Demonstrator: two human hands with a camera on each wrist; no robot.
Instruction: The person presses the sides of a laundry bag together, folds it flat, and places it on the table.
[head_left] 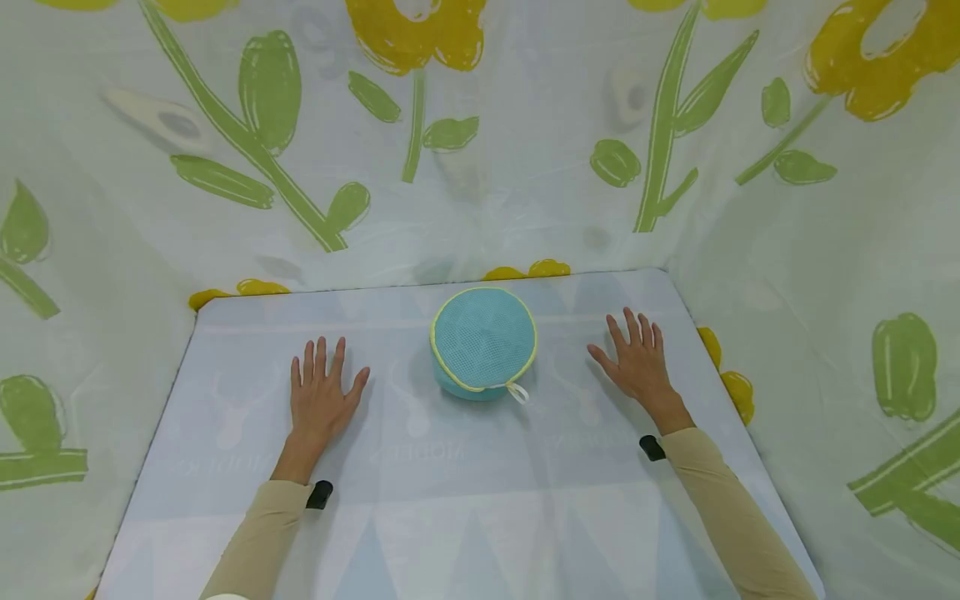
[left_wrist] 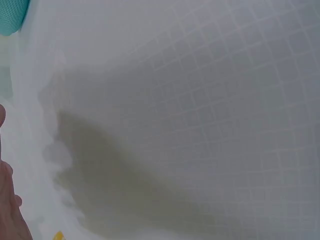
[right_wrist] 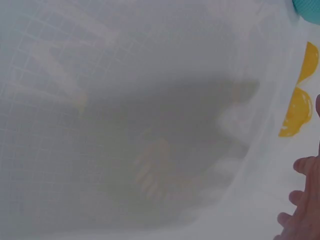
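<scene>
Between the two hands, toward the back of the table, stands a round blue-green mesh bag (head_left: 483, 337) with yellow piping and a white loop (head_left: 518, 392) at its front edge. Left of it, my left hand (head_left: 322, 404) is spread palm down, fingers straight and pointing away. On the other side my right hand (head_left: 637, 367) is spread too, its thumb toward the bag. Both hands hold nothing and are apart from the bag. A corner of the bag (left_wrist: 11, 15) shows in the left wrist view, and another (right_wrist: 309, 9) in the right wrist view.
A pale cloth with grey-blue triangles covers the table (head_left: 450, 533). A white curtain (head_left: 525, 167) with yellow flowers and green leaves hangs behind and along both sides, close to the table's edges. Each wrist carries a small black device (head_left: 319, 495) below the sleeve cuff.
</scene>
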